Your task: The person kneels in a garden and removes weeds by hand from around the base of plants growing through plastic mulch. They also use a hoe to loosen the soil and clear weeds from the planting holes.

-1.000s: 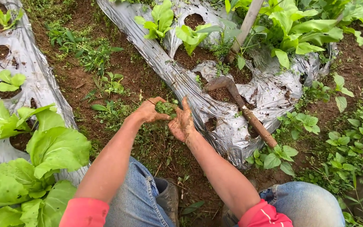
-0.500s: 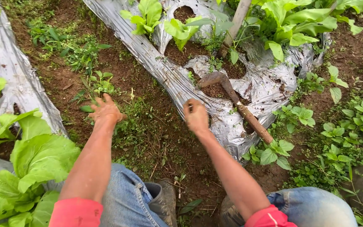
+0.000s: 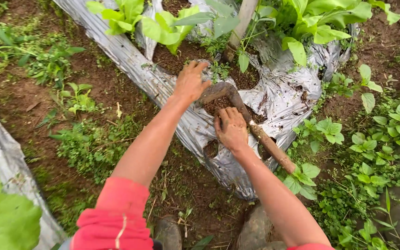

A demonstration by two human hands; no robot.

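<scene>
My left hand (image 3: 190,83) reaches forward with fingers spread and rests on the silver plastic mulch (image 3: 130,58), just left of the rusty curved blade (image 3: 215,90) of a small hoe. Its palm holds nothing. My right hand (image 3: 231,129), smeared with soil, is curled over the hoe's wooden handle (image 3: 274,152) close to the blade. The handle runs down to the right across the crumpled plastic. Dark soil shows in a planting hole (image 3: 216,105) between both hands.
Leafy green seedlings (image 3: 163,25) grow from holes in the mulch beyond the hands, beside a slanting wooden stake (image 3: 244,18). Low weeds (image 3: 89,143) cover the dirt furrow on the left and the ground (image 3: 371,162) on the right. A second mulch strip (image 3: 1,157) lies at the left.
Both hands moved forward from the weedy furrow onto the plastic bed. The left hand let go of the weeds and now lies by the blade. The right hand went to the hoe handle.
</scene>
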